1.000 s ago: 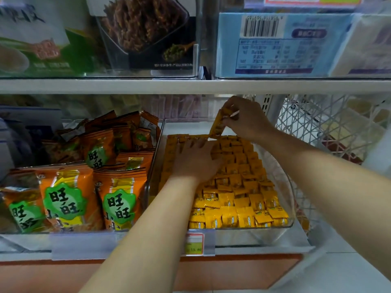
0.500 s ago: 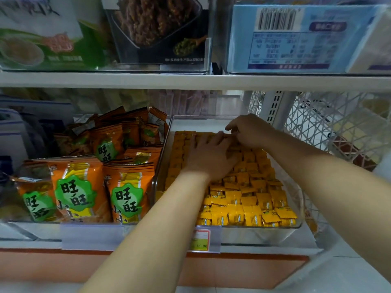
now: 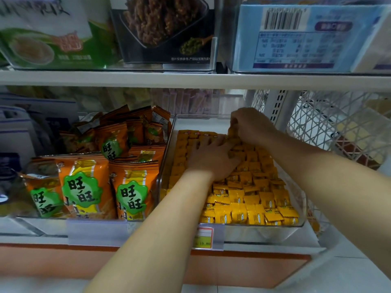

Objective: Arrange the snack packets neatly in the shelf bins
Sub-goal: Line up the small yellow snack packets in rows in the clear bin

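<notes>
A clear plastic bin (image 3: 275, 229) on the lower shelf holds several rows of small yellow snack packets (image 3: 249, 210). My left hand (image 3: 211, 157) lies flat with spread fingers on the packets in the middle of the bin. My right hand (image 3: 251, 125) is at the bin's back end, its fingers curled around a small yellow packet (image 3: 231, 129) that stands above the back row. The packets under both hands are hidden.
Left of the bin stand several large orange bags (image 3: 84, 187) with green labels. A white wire basket (image 3: 338, 132) sits to the right. The shelf board (image 3: 190, 79) above carries boxed goods. A price tag (image 3: 204, 237) hangs on the shelf front.
My right hand came down from raised with a packet to the back row, then lifted slightly again with a packet in its fingers. My left hand stayed pressed on the packets.
</notes>
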Available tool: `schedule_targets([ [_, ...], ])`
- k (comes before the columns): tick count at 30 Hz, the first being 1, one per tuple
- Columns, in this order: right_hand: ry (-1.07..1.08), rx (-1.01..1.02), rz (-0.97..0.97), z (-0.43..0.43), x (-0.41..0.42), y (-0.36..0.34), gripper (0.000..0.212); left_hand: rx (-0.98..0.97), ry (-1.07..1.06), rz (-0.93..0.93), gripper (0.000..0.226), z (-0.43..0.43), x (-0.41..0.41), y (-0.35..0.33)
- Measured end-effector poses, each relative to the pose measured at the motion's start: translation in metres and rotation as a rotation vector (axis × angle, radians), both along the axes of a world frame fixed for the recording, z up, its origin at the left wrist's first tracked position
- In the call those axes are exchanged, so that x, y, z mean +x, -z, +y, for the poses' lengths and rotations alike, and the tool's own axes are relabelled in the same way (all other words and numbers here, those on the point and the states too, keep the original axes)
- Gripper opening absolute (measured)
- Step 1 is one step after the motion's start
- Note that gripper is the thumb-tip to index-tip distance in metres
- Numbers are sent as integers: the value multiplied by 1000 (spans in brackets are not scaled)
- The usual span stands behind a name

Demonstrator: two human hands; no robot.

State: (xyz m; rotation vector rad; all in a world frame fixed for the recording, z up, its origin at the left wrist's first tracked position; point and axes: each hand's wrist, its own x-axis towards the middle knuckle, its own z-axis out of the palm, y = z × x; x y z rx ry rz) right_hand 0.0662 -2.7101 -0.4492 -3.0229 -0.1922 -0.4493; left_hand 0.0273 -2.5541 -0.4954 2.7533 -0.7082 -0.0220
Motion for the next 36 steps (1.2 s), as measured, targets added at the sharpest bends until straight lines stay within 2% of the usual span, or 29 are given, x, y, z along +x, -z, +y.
schedule_targets([
  [3, 59, 217, -224, -6, -12, -11, 7, -18, 3, 33, 62, 1, 2, 0],
  [5, 49, 380, -264, -10, -28, -16, 9, -72, 0, 65, 62, 1, 2, -3],
  [9, 71, 686, -341, -12, -77, -16, 3, -432, -118, -148, 42, -2, -7, -17],
  [10, 66, 735, -338, -10, -90, -15, 5, -570, -174, -101, 43, -5, -11, -24],
  [13, -37, 763, -207, -3, -116, -14, 15, -986, -228, 296, 56, -16, -21, -45],
  [16, -140, 767, -95, -4, -123, -15, 14, -1081, -207, 337, 35, -17, -26, -52],
  [19, -50, 808, -176, -16, -111, -21, 17, -1104, -156, 387, 31, -11, -27, -47],
  [21, -14, 797, -144, -21, -98, -24, 33, -1100, -126, 384, 32, -9, -27, -45],
  [23, -30, 840, 1, -20, -84, -26, 47, -1101, -81, 351, 34, -8, -25, -44],
  [25, -87, 849, 83, -17, -74, -27, 44, -1084, -49, 307, 37, -9, -20, -43],
  [27, -126, 928, 50, -16, -65, -30, 38, -1020, -93, 252, 46, -12, -14, -42],
  [29, -78, 1011, -46, -20, -55, -31, 45, -786, -163, 98, 47, -12, -8, -39],
  [31, 35, 887, -158, -27, -44, -31, 53, -462, -118, -87, 40, -9, 0, -29],
  [32, 68, 798, -191, -31, -39, -29, 53, -319, -69, -118, 40, -7, 3, -24],
  [34, 38, 677, -202, -34, -32, -26, 48, -83, -2, -77, 51, -2, 9, -12],
  [36, -31, 601, -164, -34, -27, -21, 41, 25, 6, -25, 64, 2, 14, -4],
])
